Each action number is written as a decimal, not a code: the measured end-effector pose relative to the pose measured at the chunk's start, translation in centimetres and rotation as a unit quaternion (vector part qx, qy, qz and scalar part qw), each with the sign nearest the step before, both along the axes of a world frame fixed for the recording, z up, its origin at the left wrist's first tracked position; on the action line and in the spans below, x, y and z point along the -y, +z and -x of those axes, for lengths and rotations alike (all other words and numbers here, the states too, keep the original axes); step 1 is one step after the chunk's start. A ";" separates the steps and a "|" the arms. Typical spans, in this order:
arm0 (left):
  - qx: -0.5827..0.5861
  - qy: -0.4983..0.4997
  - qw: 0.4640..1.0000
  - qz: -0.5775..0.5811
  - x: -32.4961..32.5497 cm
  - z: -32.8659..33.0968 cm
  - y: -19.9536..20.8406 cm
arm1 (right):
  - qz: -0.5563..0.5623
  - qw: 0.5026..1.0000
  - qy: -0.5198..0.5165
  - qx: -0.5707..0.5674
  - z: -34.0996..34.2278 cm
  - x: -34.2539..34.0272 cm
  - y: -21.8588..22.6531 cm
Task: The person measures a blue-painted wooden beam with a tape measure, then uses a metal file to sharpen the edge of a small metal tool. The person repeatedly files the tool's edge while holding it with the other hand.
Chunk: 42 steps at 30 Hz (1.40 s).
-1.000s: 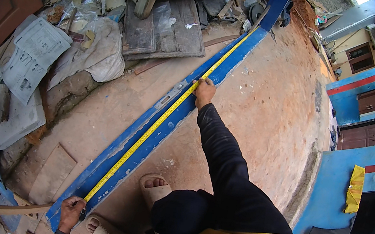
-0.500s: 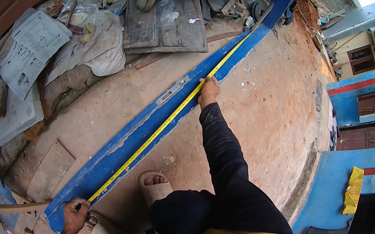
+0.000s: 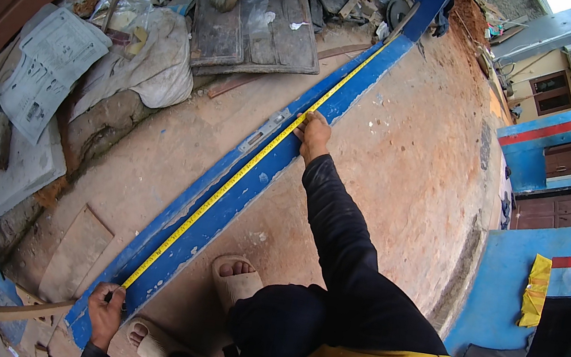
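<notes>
A long blue-painted wooden door frame piece (image 3: 222, 207) lies slantwise on the ground, from the lower left to the upper right. The yellow blade of a tape measure (image 3: 215, 197) is stretched along it. At the near end my left hand (image 3: 104, 318) is closed round the dark case, most of which the fingers hide. Farther up, my right hand (image 3: 314, 137) pinches the blade against the frame, beside a metal strike plate (image 3: 265, 131) set in the wood. Beyond that hand the blade runs on toward the far end, where its tip is too small to make out.
Worn wooden panels (image 3: 257, 30), a crumpled pale sack (image 3: 159, 60) and a printed sheet (image 3: 51, 66) lie in the clutter at the left. A thin board (image 3: 77, 254) and a curved wooden strip (image 3: 18, 314) are near my left hand. My sandalled foot (image 3: 237, 282) is beside the frame.
My left hand has shifted slightly left and up with the tape case. The blade has moved toward the frame's left side, and my right hand has slid a little left with it.
</notes>
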<state>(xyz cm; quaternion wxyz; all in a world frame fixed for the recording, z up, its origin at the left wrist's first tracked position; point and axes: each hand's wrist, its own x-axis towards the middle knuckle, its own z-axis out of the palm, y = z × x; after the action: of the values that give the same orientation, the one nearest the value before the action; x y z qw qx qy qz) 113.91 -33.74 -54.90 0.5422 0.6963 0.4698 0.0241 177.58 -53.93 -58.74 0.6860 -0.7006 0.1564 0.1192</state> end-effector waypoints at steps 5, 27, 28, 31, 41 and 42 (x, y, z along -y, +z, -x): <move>-0.032 0.017 0.999 0.004 0.1 -1.1 0.0 | 0.089 0.995 0.032 0.044 3.0 -0.7 -0.2; -0.046 -0.044 0.995 -0.080 -1.0 -2.1 -0.1 | 0.346 0.486 0.684 0.419 20.0 -7.0 3.4; -0.048 -0.046 0.994 -0.085 -1.1 -2.1 -0.1 | 0.343 0.480 0.684 0.429 19.9 -7.1 3.2; -0.049 -0.046 0.995 -0.067 -1.4 -2.0 -0.2 | 0.343 0.491 0.693 0.401 19.8 -7.5 2.9; -0.085 -0.044 0.995 -0.023 -2.0 -1.8 -0.2 | 0.353 0.505 0.695 0.370 19.9 -8.1 2.6; -0.086 -0.046 0.995 -0.028 -2.0 -1.8 -0.3 | 0.356 0.500 0.696 0.371 19.9 -8.2 2.7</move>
<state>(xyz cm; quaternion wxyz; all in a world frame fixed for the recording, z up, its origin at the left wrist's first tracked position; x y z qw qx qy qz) 115.69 -31.75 -55.17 0.4806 0.7318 0.4809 -0.0472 157.66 -45.73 -56.06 0.0689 -0.7481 -0.6217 0.2217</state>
